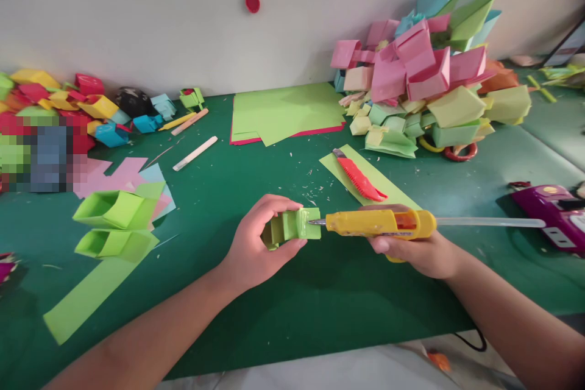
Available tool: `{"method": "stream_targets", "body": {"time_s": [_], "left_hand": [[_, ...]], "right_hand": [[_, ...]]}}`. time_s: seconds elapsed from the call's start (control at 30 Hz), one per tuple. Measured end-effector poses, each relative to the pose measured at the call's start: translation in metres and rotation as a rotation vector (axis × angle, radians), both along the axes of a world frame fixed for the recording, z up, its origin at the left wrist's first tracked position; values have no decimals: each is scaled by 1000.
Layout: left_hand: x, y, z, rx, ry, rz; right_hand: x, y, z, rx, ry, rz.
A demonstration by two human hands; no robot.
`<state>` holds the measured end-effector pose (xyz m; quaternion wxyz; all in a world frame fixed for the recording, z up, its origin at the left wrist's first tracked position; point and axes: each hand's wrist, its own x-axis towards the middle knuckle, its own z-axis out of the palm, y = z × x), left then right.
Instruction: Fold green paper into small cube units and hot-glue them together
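My left hand (256, 244) is closed around a small folded green paper piece (289, 225), whose flap points to the right. A glossy line of glue shows on that flap. In my right hand (415, 250) is a yellow hot glue gun (365, 223), gripped by its handle, with a clear glue stick (489, 223) poking out of its back. The gun's nozzle touches or nearly touches the flap. Just beyond the gun, a red utility knife (361, 180) lies on a green paper strip (342, 158).
Folded paper boxes (425, 67) pile up at the back right. More colourful boxes (100, 106) crowd the left, near green boxes (109, 210) and a green strip (91, 298). Green sheets (287, 109) lie by the wall. A purple power strip (548, 213) sits at the right.
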<state>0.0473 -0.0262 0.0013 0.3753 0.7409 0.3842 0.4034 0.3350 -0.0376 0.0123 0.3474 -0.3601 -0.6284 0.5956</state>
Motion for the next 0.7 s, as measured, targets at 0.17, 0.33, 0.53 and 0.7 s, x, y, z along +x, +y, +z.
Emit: {"method": "stream_targets", "body": {"time_s": [0.17,0.33,0.53,0.7], "left_hand": [[1,0,1,4,3,6],[1,0,1,1,-2,9],[0,1,0,4,-4,11],[1,1,1,6,-2,7]], "right_hand": [[-1,0,1,20,-21,-24],[-1,-1,-1,27,-15,-17],[0,-1,-2,1,-8,-10],[0,-1,0,-4,-7,-2]]}}
